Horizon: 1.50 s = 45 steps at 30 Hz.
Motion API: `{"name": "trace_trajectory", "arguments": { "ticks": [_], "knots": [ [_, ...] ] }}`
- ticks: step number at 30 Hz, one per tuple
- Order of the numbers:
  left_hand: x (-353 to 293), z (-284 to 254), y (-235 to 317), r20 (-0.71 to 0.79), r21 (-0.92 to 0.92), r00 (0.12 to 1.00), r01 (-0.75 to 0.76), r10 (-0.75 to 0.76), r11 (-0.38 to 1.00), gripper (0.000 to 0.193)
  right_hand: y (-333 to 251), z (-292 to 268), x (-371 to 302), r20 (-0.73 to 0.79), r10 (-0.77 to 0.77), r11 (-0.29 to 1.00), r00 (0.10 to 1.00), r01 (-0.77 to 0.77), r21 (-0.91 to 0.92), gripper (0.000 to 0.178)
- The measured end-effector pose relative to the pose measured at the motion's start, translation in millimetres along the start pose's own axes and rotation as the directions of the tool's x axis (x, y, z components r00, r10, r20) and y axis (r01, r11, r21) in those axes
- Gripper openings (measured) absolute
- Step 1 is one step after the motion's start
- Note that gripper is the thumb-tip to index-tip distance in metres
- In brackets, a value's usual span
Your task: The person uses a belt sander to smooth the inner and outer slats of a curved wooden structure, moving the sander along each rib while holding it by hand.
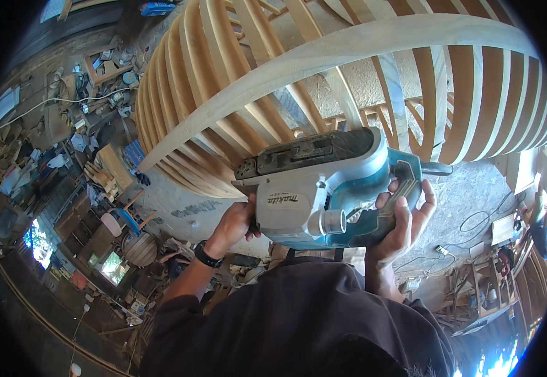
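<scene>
I hold a belt sander (292,204) with a silver-grey housing and a teal body, tipped so its dark belt side faces away from me. My left hand (232,225) is closed on its front end, with part of the fingers hidden behind the housing. Round the teal rear handle wraps my right hand (405,220), thumb on the near side. Just beyond the sander stands a large curved wooden frame of evenly spaced slats (214,56), crossed by a pale bowed rail (324,50). The belt side lies close to the slats; whether it touches them I cannot tell.
Wood offcuts, tools and clutter (97,125) cover the left side. A round wooden stool (139,249) stands at lower left. On the concrete floor (468,195) at right, a dark cable (475,220) lies in loops. A wooden rack (487,289) stands beyond it.
</scene>
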<state>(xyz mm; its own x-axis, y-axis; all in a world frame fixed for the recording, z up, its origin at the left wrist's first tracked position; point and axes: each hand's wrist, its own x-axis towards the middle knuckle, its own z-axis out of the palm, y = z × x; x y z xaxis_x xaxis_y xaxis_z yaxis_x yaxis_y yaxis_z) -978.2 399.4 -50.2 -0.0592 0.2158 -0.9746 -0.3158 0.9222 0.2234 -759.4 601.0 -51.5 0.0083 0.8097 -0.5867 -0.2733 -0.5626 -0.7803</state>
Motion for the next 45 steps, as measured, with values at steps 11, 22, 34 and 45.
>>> {"name": "trace_trajectory", "arguments": {
  "ticks": [11, 22, 34, 45],
  "knots": [
    [-33.0, -40.2, 74.0, -0.428, -0.135, 0.901, -0.141, 0.07, 0.981, 0.031, -26.2, 66.3, 11.5, 0.099, 0.058, 0.991, 0.993, -0.069, 0.114, 0.05],
    [7.3, 25.5, -34.1, 0.038, -0.324, 0.993, 0.116, -0.11, 0.939, 0.036, 11.7, -66.5, -3.3, -0.022, 0.202, 0.965, 0.979, -0.203, -0.166, 0.055],
    [75.0, 96.8, -121.9, 0.191, -0.574, 0.964, 0.262, -0.185, 0.776, 0.037, 48.2, -140.1, 43.0, -0.263, 0.493, 0.644, 0.829, -0.551, -0.531, 0.011],
    [124.5, 140.4, -171.3, 0.091, -0.512, 0.99, 0.136, -0.104, 0.848, 0.051, 87.0, -174.1, 77.6, -0.261, 0.419, 0.601, 0.869, -0.482, -0.638, 0.008]
  ]
}}
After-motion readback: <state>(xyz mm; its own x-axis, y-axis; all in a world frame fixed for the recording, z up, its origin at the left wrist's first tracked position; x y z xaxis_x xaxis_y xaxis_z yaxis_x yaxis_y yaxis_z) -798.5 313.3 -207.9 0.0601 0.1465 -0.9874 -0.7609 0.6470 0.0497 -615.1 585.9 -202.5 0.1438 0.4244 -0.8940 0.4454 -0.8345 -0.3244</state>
